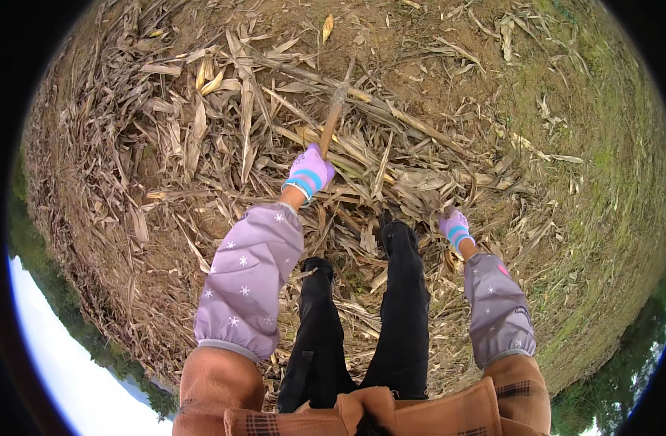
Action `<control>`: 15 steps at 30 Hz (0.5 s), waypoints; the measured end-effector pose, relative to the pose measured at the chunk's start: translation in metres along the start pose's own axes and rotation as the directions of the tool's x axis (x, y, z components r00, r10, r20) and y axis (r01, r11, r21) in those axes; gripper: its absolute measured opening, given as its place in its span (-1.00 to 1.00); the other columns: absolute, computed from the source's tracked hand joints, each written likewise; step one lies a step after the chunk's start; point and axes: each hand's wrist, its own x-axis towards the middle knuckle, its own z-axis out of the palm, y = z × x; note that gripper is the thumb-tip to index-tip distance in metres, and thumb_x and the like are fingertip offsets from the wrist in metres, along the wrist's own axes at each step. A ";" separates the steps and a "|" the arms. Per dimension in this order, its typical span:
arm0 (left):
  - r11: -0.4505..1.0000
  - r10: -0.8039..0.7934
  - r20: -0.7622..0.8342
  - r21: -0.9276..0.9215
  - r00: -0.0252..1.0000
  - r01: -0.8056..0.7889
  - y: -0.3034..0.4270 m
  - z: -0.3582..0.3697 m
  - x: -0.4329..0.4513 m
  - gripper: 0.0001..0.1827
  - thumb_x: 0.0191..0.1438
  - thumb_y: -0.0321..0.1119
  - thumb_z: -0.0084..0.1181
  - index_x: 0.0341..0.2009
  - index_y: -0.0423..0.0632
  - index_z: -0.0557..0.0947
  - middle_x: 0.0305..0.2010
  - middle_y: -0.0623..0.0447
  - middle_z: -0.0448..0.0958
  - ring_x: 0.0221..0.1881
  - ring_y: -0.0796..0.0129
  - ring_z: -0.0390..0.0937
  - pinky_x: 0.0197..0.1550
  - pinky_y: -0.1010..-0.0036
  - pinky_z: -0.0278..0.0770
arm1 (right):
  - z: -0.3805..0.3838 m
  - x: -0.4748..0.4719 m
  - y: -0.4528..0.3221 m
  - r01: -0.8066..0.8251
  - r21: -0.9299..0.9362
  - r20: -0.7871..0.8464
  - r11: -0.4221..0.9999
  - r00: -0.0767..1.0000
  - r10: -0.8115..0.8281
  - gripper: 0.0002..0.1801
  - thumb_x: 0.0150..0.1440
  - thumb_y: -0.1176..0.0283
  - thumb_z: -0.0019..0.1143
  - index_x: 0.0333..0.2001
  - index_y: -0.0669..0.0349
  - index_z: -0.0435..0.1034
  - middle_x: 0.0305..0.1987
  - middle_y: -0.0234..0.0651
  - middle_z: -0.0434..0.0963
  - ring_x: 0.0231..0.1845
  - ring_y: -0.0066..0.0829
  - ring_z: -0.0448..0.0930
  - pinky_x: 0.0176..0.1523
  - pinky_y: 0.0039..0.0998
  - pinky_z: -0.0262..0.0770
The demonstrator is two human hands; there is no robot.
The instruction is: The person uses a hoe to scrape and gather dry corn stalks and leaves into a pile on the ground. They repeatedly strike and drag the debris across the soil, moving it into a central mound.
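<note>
My left hand [310, 170], in a purple knit glove with blue bands, is closed around the wooden handle of a tool [333, 117]. The tool points away from me over the dry stalks, and its far end narrows to a dark tip; its exact kind is unclear. Lower and to the right, my right hand [455, 226], gloved alike, is at the edge of a heap of dry corn stalks and husks [420, 185]. Its fingers are bent against the dry leaves; whether they grip any is hard to tell. Snowflake-print sleeve covers lie over both forearms.
Dry husks and leaves [175, 120] lie thickly to the left. Long corn stalks [414, 122] cross the ground ahead. Pale yellow ears or husks [212, 82] lie at the upper left, another [327, 28] at the top. My black-trousered legs [401, 305] stand among the litter. Low green plants [600, 158] grow at right.
</note>
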 end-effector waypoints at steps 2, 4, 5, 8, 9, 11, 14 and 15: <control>0.994 0.058 0.073 0.093 0.996 -0.065 -0.012 0.007 0.029 -0.58 0.00 -0.32 0.05 -0.06 -0.29 0.43 -0.17 -0.37 0.54 -0.08 -0.19 0.52 -0.03 0.17 0.49 | 0.036 -0.032 0.024 -0.168 0.397 -0.014 0.902 0.982 0.189 -0.53 0.13 0.20 0.01 0.05 0.25 0.35 0.02 -0.11 0.53 0.04 -0.24 0.53 0.09 -0.38 0.41; 0.994 0.028 0.177 0.099 0.984 -0.047 -0.038 0.016 0.027 -0.52 -0.01 -0.33 0.05 0.02 -0.29 0.40 -0.07 -0.37 0.51 0.00 -0.18 0.49 0.02 0.19 0.48 | 0.059 -0.072 0.033 -0.261 0.380 -0.085 0.887 0.945 0.314 -0.56 0.12 0.22 0.04 0.01 0.27 0.38 -0.06 -0.11 0.55 -0.05 -0.26 0.54 0.04 -0.42 0.40; 0.981 0.017 0.156 0.188 0.988 -0.046 -0.056 0.020 0.015 -0.49 -0.03 -0.33 0.09 0.02 -0.29 0.39 -0.07 -0.38 0.51 0.00 -0.18 0.49 0.02 0.19 0.48 | 0.065 -0.097 0.031 -0.265 0.267 -0.144 0.926 0.940 0.310 -0.57 0.12 0.24 0.05 -0.01 0.28 0.39 -0.09 -0.10 0.57 -0.10 -0.27 0.54 0.01 -0.44 0.40; 0.953 0.021 0.246 0.287 0.969 -0.094 -0.131 0.012 -0.040 -0.47 -0.04 -0.33 0.10 0.04 -0.28 0.36 -0.10 -0.37 0.52 -0.03 -0.18 0.50 0.02 0.19 0.47 | 0.068 -0.142 -0.016 -0.211 0.503 -0.065 0.838 0.958 0.280 -0.61 0.07 0.18 0.06 -0.11 0.18 0.49 -0.14 -0.02 0.58 -0.02 -0.08 0.56 0.07 -0.25 0.43; 0.960 0.006 0.280 0.267 0.960 -0.083 -0.155 0.009 -0.064 -0.48 -0.06 -0.32 0.13 0.01 -0.25 0.37 -0.15 -0.39 0.53 -0.07 -0.20 0.51 0.00 0.17 0.47 | 0.066 -0.142 -0.043 -0.235 0.468 -0.086 0.852 0.947 0.309 -0.63 0.07 0.17 0.06 -0.15 0.18 0.51 -0.17 -0.04 0.60 -0.06 -0.10 0.58 0.05 -0.26 0.44; 0.970 0.031 0.261 0.227 0.965 -0.093 -0.194 0.003 -0.111 -0.53 -0.04 -0.35 0.09 -0.01 -0.23 0.36 -0.23 -0.41 0.53 -0.14 -0.25 0.52 -0.09 0.11 0.49 | 0.067 -0.138 -0.106 -0.047 0.581 -0.222 0.812 0.951 0.215 -0.61 0.03 0.19 0.09 -0.14 0.21 0.49 -0.23 -0.07 0.61 -0.15 -0.09 0.60 -0.01 -0.28 0.47; 0.961 0.036 0.320 0.248 0.947 -0.120 -0.231 -0.015 -0.154 -0.58 -0.02 -0.35 0.05 -0.05 -0.21 0.36 -0.29 -0.39 0.53 -0.19 -0.26 0.53 -0.15 0.07 0.50 | 0.075 -0.123 -0.203 0.084 0.600 -0.144 0.796 0.990 0.005 -0.39 0.02 0.17 0.19 0.09 0.29 0.31 -0.13 0.00 0.58 -0.05 -0.12 0.57 0.04 -0.29 0.44; 0.960 0.043 0.334 0.247 0.942 -0.131 -0.237 -0.019 -0.160 -0.62 -0.01 -0.34 0.04 -0.10 -0.22 0.38 -0.33 -0.38 0.53 -0.22 -0.27 0.53 -0.18 0.07 0.50 | 0.081 -0.119 -0.239 0.163 0.497 -0.249 0.852 0.968 -0.040 -0.31 -0.01 0.18 0.22 0.15 0.29 0.23 -0.01 0.09 0.51 0.01 -0.04 0.53 0.09 -0.25 0.42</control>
